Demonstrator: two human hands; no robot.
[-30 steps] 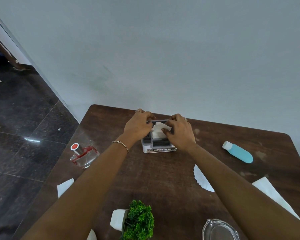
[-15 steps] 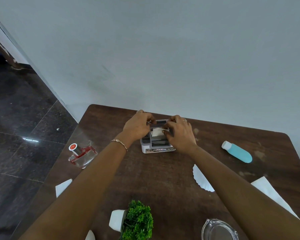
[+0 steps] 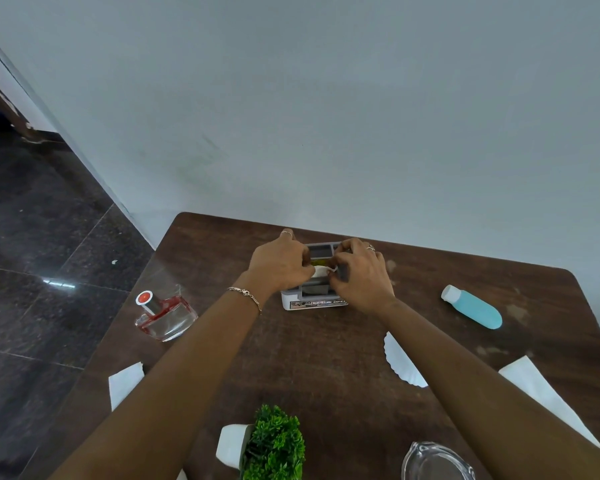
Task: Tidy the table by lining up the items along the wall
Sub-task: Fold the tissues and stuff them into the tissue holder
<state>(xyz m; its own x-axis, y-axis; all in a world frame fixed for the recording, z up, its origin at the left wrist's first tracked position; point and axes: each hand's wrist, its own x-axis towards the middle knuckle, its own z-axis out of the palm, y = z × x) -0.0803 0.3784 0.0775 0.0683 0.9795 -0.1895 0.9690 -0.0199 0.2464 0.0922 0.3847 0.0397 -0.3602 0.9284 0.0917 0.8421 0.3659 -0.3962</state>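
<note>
A grey and white compartment organiser (image 3: 314, 295) stands near the back middle of the brown table (image 3: 326, 358), close to the wall. My left hand (image 3: 280, 267) and my right hand (image 3: 361, 274) meet over it, both pinching a small white paper (image 3: 321, 271) above its compartments. A clear perfume bottle with red trim (image 3: 165, 312) stands at the left edge. At the right a blue bottle with a white cap (image 3: 473, 306) lies on its side. A small green plant in a white pot (image 3: 271, 445) lies at the front.
White napkins lie at the front left (image 3: 125, 382) and front right (image 3: 548, 400), and a scalloped white paper (image 3: 400, 362) shows beside my right forearm. A clear glass dish (image 3: 437, 462) sits at the front edge. Dark tiled floor (image 3: 32, 271) lies left of the table.
The white paper between my hands has been pressed smaller and lower into the organiser. Both hands stayed over the organiser.
</note>
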